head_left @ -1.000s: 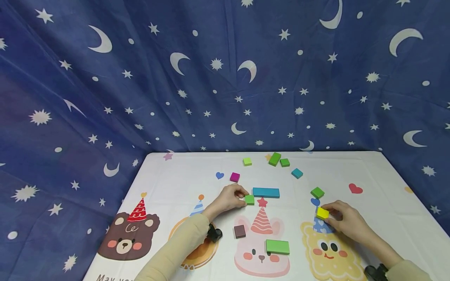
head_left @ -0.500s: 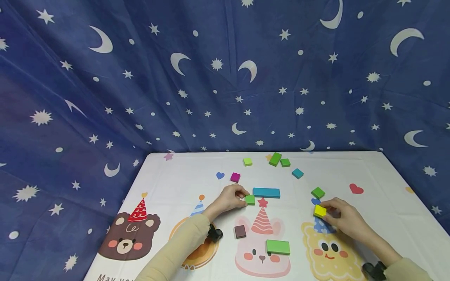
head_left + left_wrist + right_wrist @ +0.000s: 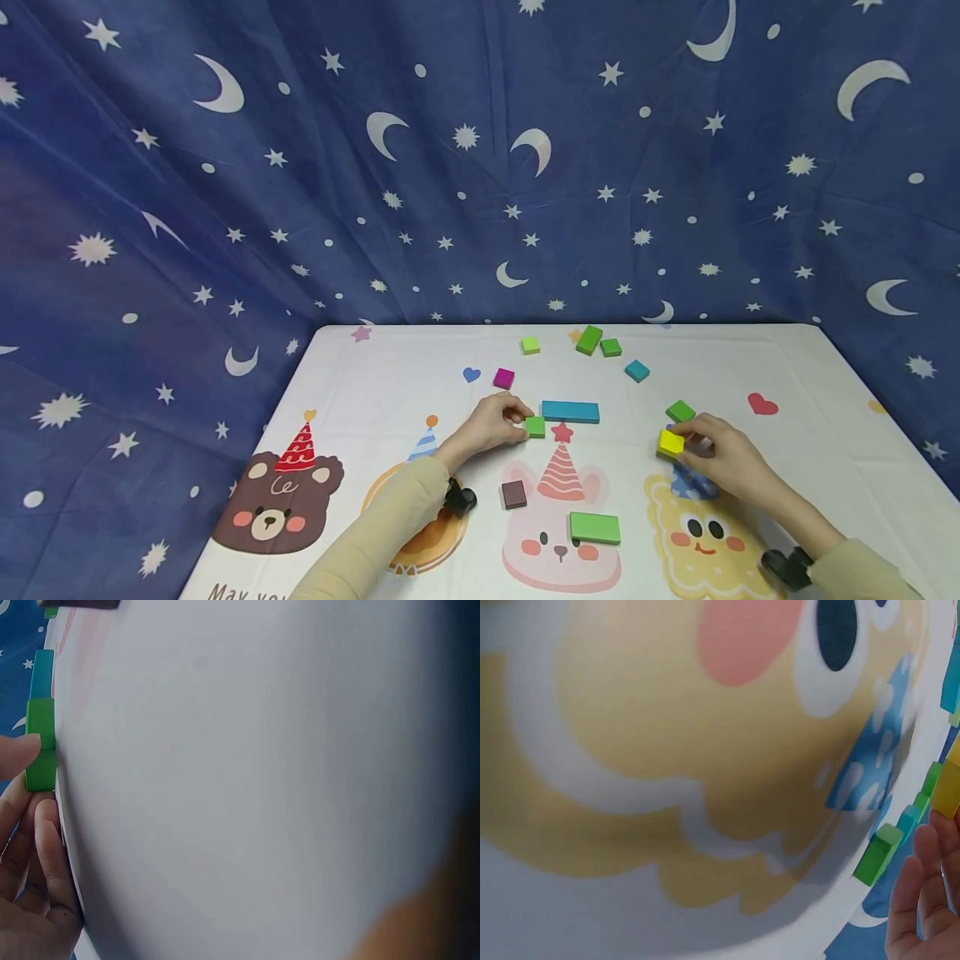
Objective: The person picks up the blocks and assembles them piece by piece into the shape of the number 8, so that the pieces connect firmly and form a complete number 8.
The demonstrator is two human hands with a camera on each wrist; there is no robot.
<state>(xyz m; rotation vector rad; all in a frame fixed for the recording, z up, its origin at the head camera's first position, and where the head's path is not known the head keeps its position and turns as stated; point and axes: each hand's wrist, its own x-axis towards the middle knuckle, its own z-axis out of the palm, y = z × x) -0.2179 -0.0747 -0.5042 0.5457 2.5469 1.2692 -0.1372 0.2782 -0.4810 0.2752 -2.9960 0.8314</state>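
My left hand (image 3: 491, 423) pinches a small green block (image 3: 535, 427) at the table's middle, close to the left end of a long blue block (image 3: 570, 412). In the left wrist view the thumb lies on the green block (image 3: 41, 742). On the right side, a yellow block (image 3: 671, 443) is pinched by the fingertips of my right hand (image 3: 723, 457), which seems to hold it a little above the cloth. Just behind that hand lies a green block (image 3: 680, 411). The right wrist view catches the yellow block (image 3: 948, 787) at its edge, with the fingers partly cut off.
Toward me lie a brown block (image 3: 513, 494) and a long light green block (image 3: 595, 528). Farther back are a magenta block (image 3: 504, 379), a lime block (image 3: 530, 346), a teal block (image 3: 637, 371) and two green blocks (image 3: 589, 340). A starry blue curtain (image 3: 450, 167) hangs behind the table.
My right hand has moved left and slightly away from me, carrying the yellow block. My left hand stays in place on the small green block.
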